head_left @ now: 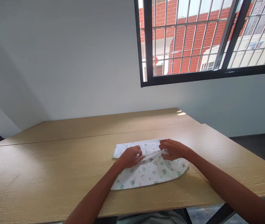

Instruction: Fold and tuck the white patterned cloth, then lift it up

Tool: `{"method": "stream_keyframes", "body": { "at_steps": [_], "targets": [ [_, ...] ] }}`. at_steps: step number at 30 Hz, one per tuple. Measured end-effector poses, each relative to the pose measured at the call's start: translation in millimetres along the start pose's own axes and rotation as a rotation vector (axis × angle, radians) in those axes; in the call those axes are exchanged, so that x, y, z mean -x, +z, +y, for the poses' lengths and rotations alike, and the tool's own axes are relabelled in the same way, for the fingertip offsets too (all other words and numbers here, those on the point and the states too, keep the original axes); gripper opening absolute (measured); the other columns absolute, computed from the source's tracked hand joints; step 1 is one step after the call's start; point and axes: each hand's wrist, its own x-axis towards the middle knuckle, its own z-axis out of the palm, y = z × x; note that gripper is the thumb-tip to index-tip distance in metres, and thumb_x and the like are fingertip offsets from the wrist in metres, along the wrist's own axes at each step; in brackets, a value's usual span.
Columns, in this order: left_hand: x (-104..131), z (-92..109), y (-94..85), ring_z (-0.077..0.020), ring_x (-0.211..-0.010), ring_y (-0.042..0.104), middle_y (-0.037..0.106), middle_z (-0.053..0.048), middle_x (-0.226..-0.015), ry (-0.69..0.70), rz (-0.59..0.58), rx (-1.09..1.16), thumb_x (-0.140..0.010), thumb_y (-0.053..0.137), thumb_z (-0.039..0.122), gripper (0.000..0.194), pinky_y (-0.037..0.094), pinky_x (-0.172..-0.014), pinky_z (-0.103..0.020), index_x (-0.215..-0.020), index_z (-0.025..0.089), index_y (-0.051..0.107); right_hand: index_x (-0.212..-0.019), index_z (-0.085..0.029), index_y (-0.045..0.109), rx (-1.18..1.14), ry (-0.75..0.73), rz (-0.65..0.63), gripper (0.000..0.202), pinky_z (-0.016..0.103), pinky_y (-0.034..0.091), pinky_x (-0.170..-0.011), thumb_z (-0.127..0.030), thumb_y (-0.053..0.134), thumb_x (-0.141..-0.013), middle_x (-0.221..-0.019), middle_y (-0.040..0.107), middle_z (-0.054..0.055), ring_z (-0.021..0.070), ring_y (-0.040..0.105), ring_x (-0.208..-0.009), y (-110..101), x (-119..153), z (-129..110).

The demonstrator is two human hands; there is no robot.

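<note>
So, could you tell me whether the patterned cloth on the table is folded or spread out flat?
Folded: the cloth lies doubled over, its upper edge pinched by the left hand and right hand.

Head camera looks forward and down over the table (53, 174), toward the window (207, 40).

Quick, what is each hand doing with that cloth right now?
Left hand: closed, pinching a fold of the cloth.
Right hand: closed, pinching the same fold.
</note>
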Motion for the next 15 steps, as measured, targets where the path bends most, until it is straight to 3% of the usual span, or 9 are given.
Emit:
{"method": "stream_keyframes", "body": {
  "at_steps": [6,15],
  "targets": [
    [-0.3,1.7,-1.7,-0.0113,-0.062,0.052,0.060,-0.003,-0.086,-0.003,-0.007,0.002,-0.092,0.046,0.034,0.030,0.041,-0.063,-0.023,-0.072,0.018,0.062,-0.070,-0.019,0.057,-0.038,0.015,0.042,0.002,0.028,0.031,-0.057,-0.017,0.058,-0.071,-0.067,0.055,0.002,0.0157,0.047,-0.061,0.8,-0.9,0.7],
    [-0.3,2.6,-2.0,-0.0109,-0.062,0.052,0.060,-0.002,-0.084,-0.004,0.018,0.002,-0.092,0.048,0.032,0.029,0.040,-0.062,-0.022,-0.071,0.018,0.062,-0.069,-0.019,0.056,-0.058,0.001,0.070,0.007,0.025,0.030,-0.057,-0.013,0.054,-0.067,-0.066,0.060,-0.001,0.0127,0.044,-0.057,-2.1,-4.0,-1.6]
  ]
}}
